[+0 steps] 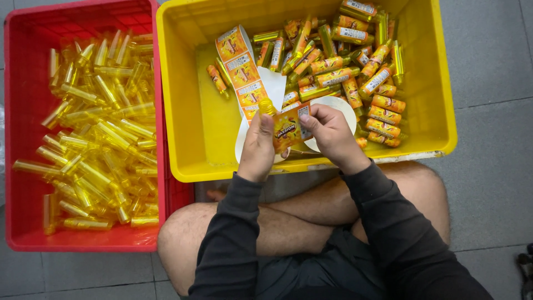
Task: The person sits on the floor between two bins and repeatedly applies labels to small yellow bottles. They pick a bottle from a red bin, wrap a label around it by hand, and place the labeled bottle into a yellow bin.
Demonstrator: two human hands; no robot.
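While my fingers are wrapped round it, the little yellow bottle sits right over the near edge of the yellow crate, cap end pointing away from me. My left hand has it clamped from the left, thumb up near the neck. My right hand pinches the orange label against the bottle's side, fingertips curled down onto it, so both hands are closed on the same bottle. Can't really tell if the label is fully stuck down on the far side, my fingers cover that bit.

Just beyond the bottle, still inside the yellow crate, the strip of orange labels runs up and away from my left hand on its white backing, and the white label roll peeks out from under my right hand. Further back and to the right in the same crate is the heap of labelled bottles, all orange wrapped, lying every which way. One labelled bottle lies by itself left of the strip.

Left of the yellow crate, touching its side, is the red crate, full of bare yellow bottles with no labels on them. Near side of the yellow crate is just my crossed legs, black sleeves, and the grey tiled floor all around.
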